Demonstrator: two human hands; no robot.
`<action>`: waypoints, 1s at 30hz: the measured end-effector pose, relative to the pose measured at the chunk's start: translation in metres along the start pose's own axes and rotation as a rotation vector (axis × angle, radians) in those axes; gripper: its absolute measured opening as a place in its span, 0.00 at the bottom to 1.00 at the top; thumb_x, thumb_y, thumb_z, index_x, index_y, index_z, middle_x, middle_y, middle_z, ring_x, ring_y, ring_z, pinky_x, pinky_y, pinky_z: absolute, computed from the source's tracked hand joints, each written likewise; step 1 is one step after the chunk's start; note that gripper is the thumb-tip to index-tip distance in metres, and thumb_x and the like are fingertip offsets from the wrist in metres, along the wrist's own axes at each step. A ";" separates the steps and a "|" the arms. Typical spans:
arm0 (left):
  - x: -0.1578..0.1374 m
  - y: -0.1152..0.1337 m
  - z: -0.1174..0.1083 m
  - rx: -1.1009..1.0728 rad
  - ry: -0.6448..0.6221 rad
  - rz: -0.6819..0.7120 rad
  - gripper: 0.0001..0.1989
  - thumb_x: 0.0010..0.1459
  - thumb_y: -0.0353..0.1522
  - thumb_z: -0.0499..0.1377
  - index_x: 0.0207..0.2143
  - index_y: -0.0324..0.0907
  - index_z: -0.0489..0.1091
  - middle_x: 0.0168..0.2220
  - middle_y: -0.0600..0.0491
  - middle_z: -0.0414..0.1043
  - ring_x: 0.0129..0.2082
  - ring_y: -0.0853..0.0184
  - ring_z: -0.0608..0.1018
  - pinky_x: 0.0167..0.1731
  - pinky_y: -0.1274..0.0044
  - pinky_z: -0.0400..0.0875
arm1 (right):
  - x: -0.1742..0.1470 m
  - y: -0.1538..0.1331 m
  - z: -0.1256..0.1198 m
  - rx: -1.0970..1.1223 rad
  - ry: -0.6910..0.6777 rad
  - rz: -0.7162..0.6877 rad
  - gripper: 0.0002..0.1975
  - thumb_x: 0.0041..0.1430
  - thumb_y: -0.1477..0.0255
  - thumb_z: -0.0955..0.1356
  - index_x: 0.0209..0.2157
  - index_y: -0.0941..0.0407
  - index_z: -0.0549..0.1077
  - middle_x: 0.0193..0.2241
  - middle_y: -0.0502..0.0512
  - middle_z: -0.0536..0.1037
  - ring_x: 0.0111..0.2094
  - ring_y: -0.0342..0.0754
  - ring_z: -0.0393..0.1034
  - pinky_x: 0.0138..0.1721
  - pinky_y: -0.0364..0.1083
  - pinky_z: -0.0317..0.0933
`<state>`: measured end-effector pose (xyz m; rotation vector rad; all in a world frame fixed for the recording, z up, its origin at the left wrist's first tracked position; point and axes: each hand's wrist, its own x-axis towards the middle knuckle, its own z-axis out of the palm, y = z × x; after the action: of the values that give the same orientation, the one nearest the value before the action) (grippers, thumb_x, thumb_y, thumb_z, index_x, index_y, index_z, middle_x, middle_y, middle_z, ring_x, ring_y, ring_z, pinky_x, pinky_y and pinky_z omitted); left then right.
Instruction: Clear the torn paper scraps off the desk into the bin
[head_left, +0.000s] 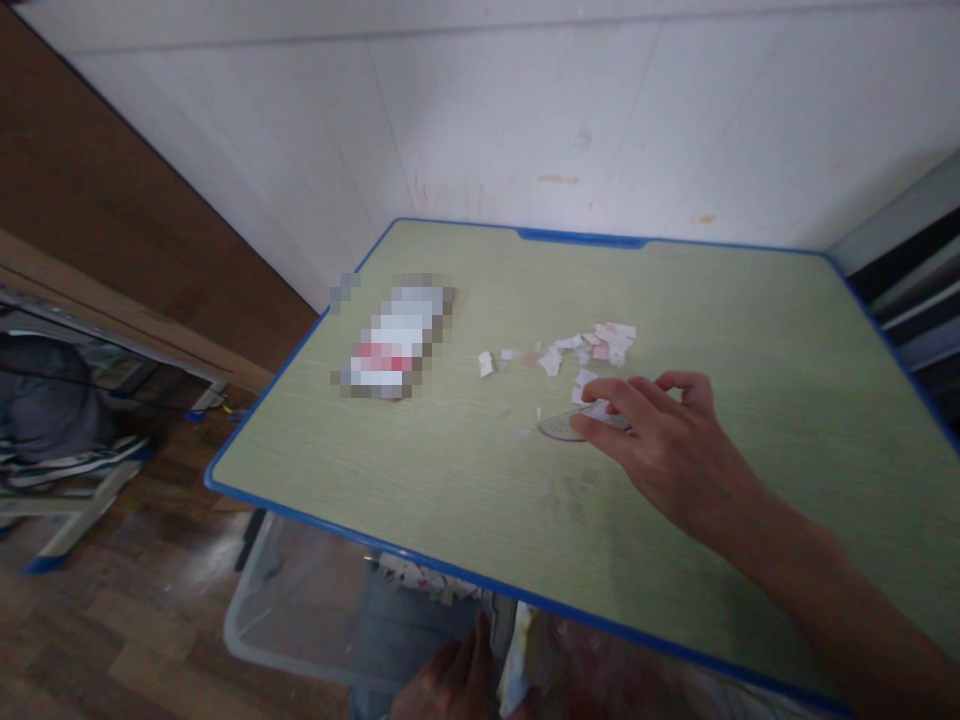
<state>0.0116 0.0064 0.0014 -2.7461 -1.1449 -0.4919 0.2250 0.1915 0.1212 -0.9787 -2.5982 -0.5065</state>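
Note:
My right hand (664,440) reaches over the green desk top (420,470), its fingers resting on a clear plastic protractor (564,428) that lies flat on the desk. Just beyond the fingertips is a scatter of several small torn white and pink paper scraps (592,345). My left hand (457,680) is low, under the near desk edge, next to a white and red item that is mostly hidden; whether it grips it cannot be told. A blurred white and red flat object (394,350) lies on the left part of the desk.
The desk has a blue rim (315,515) and stands against a white wall (525,110). A clear plastic bin (300,600) sits on the wooden floor below the near edge. At far left are a cardboard board (112,310) and a shelf with dark items.

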 end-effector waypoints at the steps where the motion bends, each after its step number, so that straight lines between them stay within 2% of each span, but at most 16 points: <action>1: -0.001 0.000 0.000 0.001 0.004 0.000 0.10 0.64 0.28 0.42 0.37 0.42 0.61 0.26 0.51 0.71 0.20 0.73 0.73 0.20 0.83 0.69 | 0.000 0.000 0.000 -0.003 -0.006 0.002 0.18 0.60 0.83 0.56 0.30 0.54 0.73 0.37 0.54 0.75 0.35 0.47 0.65 0.39 0.49 0.45; 8: -0.001 0.002 0.000 0.007 -0.052 -0.034 0.13 0.64 0.29 0.37 0.37 0.40 0.60 0.29 0.47 0.73 0.22 0.71 0.75 0.22 0.82 0.70 | -0.001 0.001 0.003 0.010 -0.024 0.001 0.18 0.60 0.83 0.56 0.30 0.55 0.74 0.37 0.54 0.75 0.34 0.47 0.66 0.38 0.50 0.46; 16: -0.010 0.001 0.006 -0.020 -0.038 0.030 0.10 0.62 0.27 0.43 0.41 0.42 0.60 0.27 0.50 0.71 0.21 0.71 0.74 0.21 0.82 0.70 | -0.006 0.007 0.000 0.098 -0.075 -0.030 0.19 0.61 0.83 0.54 0.32 0.55 0.73 0.39 0.56 0.74 0.36 0.47 0.66 0.39 0.51 0.46; 20: -0.012 0.002 0.008 -0.038 -0.078 -0.006 0.10 0.63 0.30 0.43 0.41 0.40 0.61 0.32 0.45 0.72 0.24 0.71 0.75 0.23 0.82 0.71 | -0.016 0.020 -0.005 0.118 -0.122 -0.034 0.20 0.61 0.84 0.54 0.34 0.55 0.73 0.41 0.56 0.72 0.36 0.47 0.66 0.42 0.52 0.46; 24: -0.009 0.002 0.006 -0.015 -0.050 -0.054 0.12 0.64 0.31 0.41 0.40 0.38 0.62 0.30 0.45 0.73 0.22 0.72 0.74 0.21 0.83 0.70 | -0.021 0.028 -0.009 0.056 -0.141 0.002 0.21 0.60 0.84 0.53 0.34 0.55 0.73 0.40 0.57 0.72 0.35 0.47 0.66 0.42 0.53 0.47; 27: -0.008 0.001 0.006 0.020 -0.007 -0.006 0.11 0.63 0.29 0.41 0.40 0.41 0.62 0.27 0.50 0.72 0.19 0.73 0.72 0.20 0.84 0.68 | -0.016 0.022 -0.008 0.031 -0.105 -0.016 0.20 0.60 0.84 0.53 0.34 0.56 0.73 0.40 0.59 0.73 0.36 0.49 0.66 0.40 0.53 0.47; 30: -0.010 0.001 0.009 0.017 -0.032 -0.027 0.13 0.64 0.30 0.40 0.36 0.38 0.64 0.27 0.48 0.72 0.20 0.74 0.72 0.21 0.85 0.68 | -0.011 0.012 -0.006 0.072 -0.077 -0.055 0.19 0.60 0.83 0.54 0.33 0.55 0.73 0.39 0.57 0.74 0.36 0.48 0.67 0.39 0.52 0.48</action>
<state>0.0081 0.0014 -0.0103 -2.7375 -1.1891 -0.4405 0.2423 0.1914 0.1246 -0.9228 -2.6979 -0.3928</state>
